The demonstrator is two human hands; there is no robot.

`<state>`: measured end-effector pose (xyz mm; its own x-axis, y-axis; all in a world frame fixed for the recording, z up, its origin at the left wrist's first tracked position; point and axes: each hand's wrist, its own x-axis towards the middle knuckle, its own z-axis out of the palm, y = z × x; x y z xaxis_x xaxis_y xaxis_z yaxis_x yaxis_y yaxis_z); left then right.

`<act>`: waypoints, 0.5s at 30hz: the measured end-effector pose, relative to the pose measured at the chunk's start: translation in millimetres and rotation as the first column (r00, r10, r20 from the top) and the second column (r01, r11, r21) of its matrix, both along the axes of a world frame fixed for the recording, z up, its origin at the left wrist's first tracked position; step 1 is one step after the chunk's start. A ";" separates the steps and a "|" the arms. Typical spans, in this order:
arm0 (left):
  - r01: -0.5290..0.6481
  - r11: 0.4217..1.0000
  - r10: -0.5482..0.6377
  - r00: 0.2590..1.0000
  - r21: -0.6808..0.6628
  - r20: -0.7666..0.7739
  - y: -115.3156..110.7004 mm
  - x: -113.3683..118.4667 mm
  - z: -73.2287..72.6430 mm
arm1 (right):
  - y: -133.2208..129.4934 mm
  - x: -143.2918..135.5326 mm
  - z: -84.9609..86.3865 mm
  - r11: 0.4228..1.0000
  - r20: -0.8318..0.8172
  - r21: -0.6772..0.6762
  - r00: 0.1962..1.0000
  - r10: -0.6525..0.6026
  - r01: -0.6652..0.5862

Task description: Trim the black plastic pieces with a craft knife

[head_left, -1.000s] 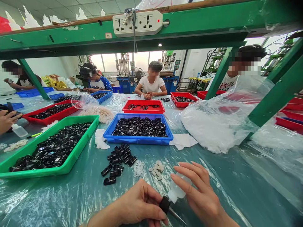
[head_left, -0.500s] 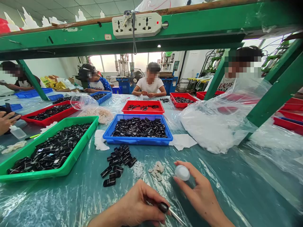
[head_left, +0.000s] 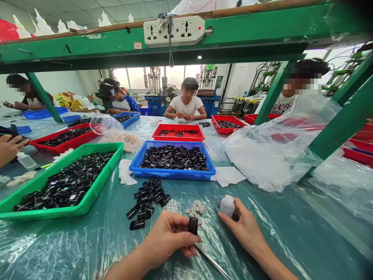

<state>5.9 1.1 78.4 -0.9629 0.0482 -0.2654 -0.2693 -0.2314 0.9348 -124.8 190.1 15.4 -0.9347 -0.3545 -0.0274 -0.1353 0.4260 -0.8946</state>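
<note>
Plastic-covered green surface (head_left: 87,241) under green shelf frame, co-workers seated along far edge. Your left hand (head_left: 167,239) near front edge: grip pinched narrow around small black part (head_left: 192,225), held upright; thin metal tool (head_left: 211,261) slants out beneath fingers. Your right hand (head_left: 243,225) just beside it: grip curled around small white bottle (head_left: 226,205). Loose black parts (head_left: 148,196) and white bits (head_left: 196,209) lie just beyond hands. Blue tray (head_left: 172,173) of black parts behind, green tray (head_left: 96,186) toward left edge.
</note>
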 end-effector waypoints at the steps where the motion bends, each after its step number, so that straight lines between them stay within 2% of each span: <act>1: -0.034 0.999 0.034 0.999 0.001 -0.011 -2.2 -0.3 0.5 | 0.0 -0.3 -0.2 1.000 0.007 -0.001 1.000 -0.002 0.002; 5: -0.096 0.995 0.096 0.995 0.018 -0.032 -9.0 -1.4 0.8 | 0.3 -1.3 -1.0 1.000 0.026 -0.001 0.999 -0.025 0.025; 15: -0.094 0.995 0.096 0.995 0.045 -0.043 -13.0 -2.8 0.3 | 0.5 -3.1 -4.5 0.999 -0.009 0.001 0.999 -0.035 0.035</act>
<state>3.1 -11.8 78.7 -0.9746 -0.0333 -0.2215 -0.2023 -0.2939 0.9342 -128.0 190.6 11.0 -0.9469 -0.3210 -0.0196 -0.1277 0.4313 -0.8931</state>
